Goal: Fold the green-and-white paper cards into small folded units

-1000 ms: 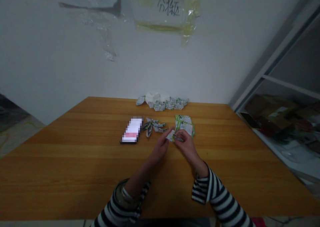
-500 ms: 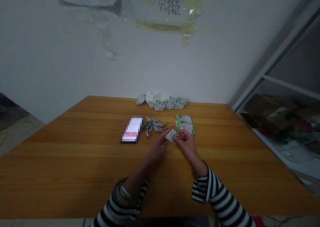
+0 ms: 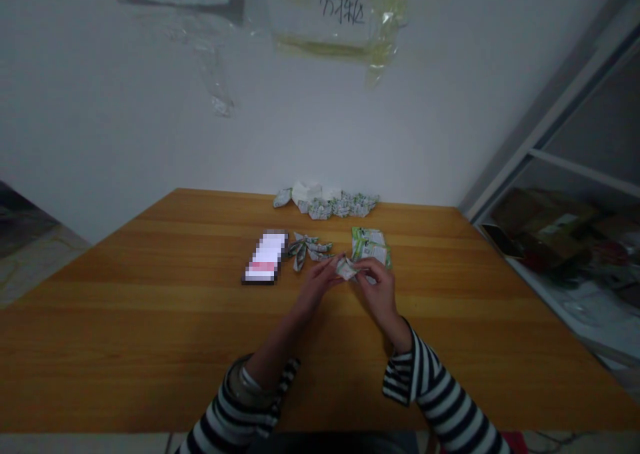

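Note:
Between my two hands is a small folded piece of printed paper (image 3: 346,268), white with green marks. My left hand (image 3: 320,284) grips its left side, fingers closed. From the right, my right hand (image 3: 376,286) pinches its other edge between thumb and fingers. Just beyond my left hand lie several narrow folded paper pieces (image 3: 309,246), spread out like petals. A stack of flat green-and-white printed paper sheets (image 3: 370,244) rests behind my right hand.
Left of the folded pieces, a phone (image 3: 266,257) with a lit, blurred screen lies on the wooden table (image 3: 150,334). Crumpled or folded printed papers (image 3: 325,204) line the back edge by the wall. To the right stands a shelf (image 3: 575,294) with boxes and bags.
The paper in my hands has turned and its shape has changed from a flat diamond to a more creased, raised form. My fingers have shifted slightly around it.

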The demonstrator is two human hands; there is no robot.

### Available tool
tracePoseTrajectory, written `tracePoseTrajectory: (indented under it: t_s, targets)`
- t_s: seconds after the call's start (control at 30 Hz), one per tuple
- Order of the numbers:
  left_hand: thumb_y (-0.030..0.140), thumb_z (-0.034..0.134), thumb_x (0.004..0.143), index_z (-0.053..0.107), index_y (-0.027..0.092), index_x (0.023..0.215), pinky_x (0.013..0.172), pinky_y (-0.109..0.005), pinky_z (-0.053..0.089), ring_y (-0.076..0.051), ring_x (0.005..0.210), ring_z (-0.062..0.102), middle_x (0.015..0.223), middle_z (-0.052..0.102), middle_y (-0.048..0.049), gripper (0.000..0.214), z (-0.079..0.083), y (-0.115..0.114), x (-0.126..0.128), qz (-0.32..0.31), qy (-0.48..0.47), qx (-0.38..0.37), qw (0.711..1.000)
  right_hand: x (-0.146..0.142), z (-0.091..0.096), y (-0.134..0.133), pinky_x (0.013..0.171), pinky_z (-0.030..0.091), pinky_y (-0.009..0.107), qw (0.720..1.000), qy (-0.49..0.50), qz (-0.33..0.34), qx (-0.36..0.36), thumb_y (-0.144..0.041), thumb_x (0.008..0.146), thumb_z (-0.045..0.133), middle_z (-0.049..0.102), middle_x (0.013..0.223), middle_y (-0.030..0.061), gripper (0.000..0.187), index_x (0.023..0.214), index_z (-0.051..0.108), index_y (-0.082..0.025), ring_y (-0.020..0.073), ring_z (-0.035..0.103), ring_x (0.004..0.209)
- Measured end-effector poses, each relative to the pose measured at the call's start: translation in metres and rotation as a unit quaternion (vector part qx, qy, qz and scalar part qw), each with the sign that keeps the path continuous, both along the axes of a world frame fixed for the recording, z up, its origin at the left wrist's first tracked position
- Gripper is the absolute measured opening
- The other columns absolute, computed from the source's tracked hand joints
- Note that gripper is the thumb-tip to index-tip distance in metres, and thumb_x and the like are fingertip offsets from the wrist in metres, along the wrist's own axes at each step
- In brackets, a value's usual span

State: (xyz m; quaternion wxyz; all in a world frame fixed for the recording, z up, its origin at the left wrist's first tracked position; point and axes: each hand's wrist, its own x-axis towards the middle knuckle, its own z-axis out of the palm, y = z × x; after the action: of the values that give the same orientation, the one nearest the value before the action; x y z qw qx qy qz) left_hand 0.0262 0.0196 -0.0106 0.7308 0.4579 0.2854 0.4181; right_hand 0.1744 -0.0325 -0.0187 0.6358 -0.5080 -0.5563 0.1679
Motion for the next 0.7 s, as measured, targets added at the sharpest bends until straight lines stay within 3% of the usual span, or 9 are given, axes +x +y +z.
tracePoseTrajectory:
  t_s: [0.23,0.33,0.4,0.5,0.7]
  targets:
    - [0.038,0.069,0.077,0.064,0.014,0.122,0.101,-0.043,0.045,-0.029,0.114,0.061,0.125,0.066,-0.0114,0.051,0.002,-0.001,-0.001,0.039,0.102,0.166,0.98,0.0,-0.005,0.007,0.089,0.047,0.034,0.997,0.056,0.055,-0.026,-0.018,0.079,0.057,0.065,0.096,0.0051,0.016,0.079,0.072,-0.022,0.0201,0.06,0.098]
    - [0.033,0.061,0.083,0.061,0.015,0.127,0.104,-0.042,0.043,-0.027,0.117,0.059,0.129,0.063,-0.0105,0.047,-0.001,-0.001,0.0,0.036,0.145,0.231,0.961,-0.001,-0.009,0.008,0.071,0.051,0.028,0.976,0.178,0.069,-0.109,-0.03,0.079,0.064,0.066,0.088,0.0025,0.01,0.084,0.069,-0.022,0.0172,0.062,0.081]
    - [0.029,0.055,0.087,0.058,0.016,0.13,0.106,-0.042,0.041,-0.025,0.12,0.058,0.132,0.06,-0.0102,0.045,-0.005,-0.001,0.001,0.032,0.165,0.276,0.946,-0.003,-0.011,0.008,0.055,0.048,0.024,0.946,0.257,0.098,-0.169,-0.036,0.074,0.071,0.067,0.076,0.0001,0.021,0.088,0.066,-0.022,0.0142,0.061,0.063]
    - [0.025,0.051,0.089,0.055,0.015,0.132,0.108,-0.043,0.04,-0.025,0.124,0.055,0.135,0.058,-0.0113,0.045,-0.012,0.0,0.003,0.031,0.2,0.346,0.916,-0.003,-0.013,0.007,0.044,0.043,0.021,0.922,0.298,0.125,-0.215,-0.041,0.068,0.077,0.067,0.064,-0.0005,0.036,0.093,0.064,-0.019,0.0124,0.058,0.049]
    - [0.019,0.054,0.086,0.058,0.018,0.127,0.102,-0.04,0.046,-0.025,0.119,0.058,0.13,0.061,-0.0119,0.042,-0.013,0.003,-0.001,0.003,0.291,0.439,0.85,0.001,-0.011,0.009,0.041,0.039,0.02,0.957,0.216,0.073,-0.178,-0.039,0.067,0.077,0.058,0.052,-0.0046,0.032,0.088,0.067,-0.016,0.0093,0.05,0.042]
